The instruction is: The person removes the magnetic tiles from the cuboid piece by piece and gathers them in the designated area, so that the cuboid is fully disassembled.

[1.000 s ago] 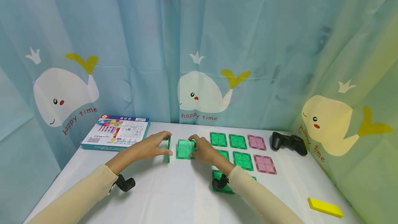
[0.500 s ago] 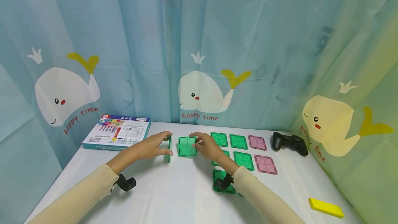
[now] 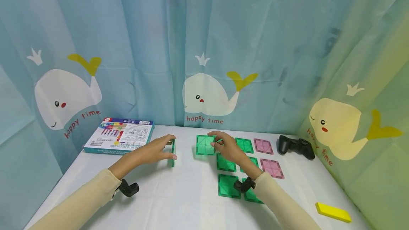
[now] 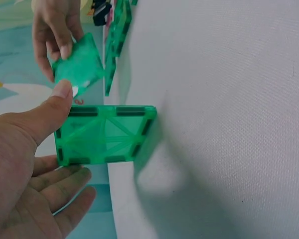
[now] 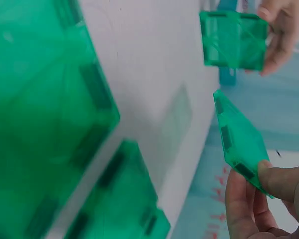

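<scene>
My left hand pinches a clear green square magnetic tile between thumb and fingers, and the tile stands upright on edge on the table. To its right, my right hand grips a second green magnetic tile by its right edge. That tile is lifted off the table; its faint green shadow shows below it in the right wrist view. Beyond and under the right forearm lie flat green tiles in rows, partly covered by the hand and arm. Two pink tiles end the rows at the right.
At the back left lies a flat printed box. A black game controller rests at the back right, and a yellow block near the front right. Curtains with whale prints surround the white table.
My right hand has lifted its green tile from the table and carried it right, toward the laid-out tiles. The left hand and its upright tile stay in place.
</scene>
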A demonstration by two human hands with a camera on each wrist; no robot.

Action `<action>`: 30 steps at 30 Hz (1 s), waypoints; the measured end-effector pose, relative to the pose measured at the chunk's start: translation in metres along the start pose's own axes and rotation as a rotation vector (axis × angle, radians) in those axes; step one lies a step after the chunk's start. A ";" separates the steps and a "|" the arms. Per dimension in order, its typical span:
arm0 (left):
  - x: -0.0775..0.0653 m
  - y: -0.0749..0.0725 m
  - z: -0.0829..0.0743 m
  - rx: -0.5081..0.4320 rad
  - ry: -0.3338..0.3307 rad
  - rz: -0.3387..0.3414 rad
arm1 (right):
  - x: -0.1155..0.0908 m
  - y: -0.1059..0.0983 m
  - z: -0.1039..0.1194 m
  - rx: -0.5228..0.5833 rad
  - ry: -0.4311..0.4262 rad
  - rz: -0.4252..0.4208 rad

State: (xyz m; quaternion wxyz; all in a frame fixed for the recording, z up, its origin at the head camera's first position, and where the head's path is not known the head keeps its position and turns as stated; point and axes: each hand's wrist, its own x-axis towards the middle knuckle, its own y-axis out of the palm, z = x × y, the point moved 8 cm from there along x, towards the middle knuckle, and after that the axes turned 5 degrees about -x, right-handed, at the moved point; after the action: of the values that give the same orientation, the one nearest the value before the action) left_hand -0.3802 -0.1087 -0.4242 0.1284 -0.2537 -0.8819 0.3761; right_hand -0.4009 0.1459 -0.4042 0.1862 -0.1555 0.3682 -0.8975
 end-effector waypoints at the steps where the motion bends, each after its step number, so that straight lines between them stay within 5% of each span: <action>1: 0.000 0.000 0.000 -0.002 -0.002 -0.002 | -0.004 -0.006 -0.003 -0.002 0.006 -0.009; 10: -0.003 0.000 0.002 0.004 -0.015 -0.008 | -0.057 -0.065 -0.031 -0.019 0.059 -0.016; 19: -0.003 -0.001 -0.001 0.002 -0.014 -0.013 | -0.131 -0.108 -0.068 0.101 0.147 0.183; 24: -0.003 0.000 -0.003 -0.001 -0.010 -0.003 | -0.169 -0.120 -0.093 0.260 0.214 0.324; 30: -0.003 0.001 -0.004 -0.002 -0.002 -0.003 | -0.203 -0.125 -0.124 0.304 0.317 0.382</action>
State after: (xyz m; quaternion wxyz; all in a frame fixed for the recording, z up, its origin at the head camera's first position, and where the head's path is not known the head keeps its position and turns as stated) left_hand -0.3755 -0.1074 -0.4226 0.1278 -0.2518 -0.8828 0.3755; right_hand -0.3011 0.3937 -0.4277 0.3131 0.0887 0.2765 -0.9042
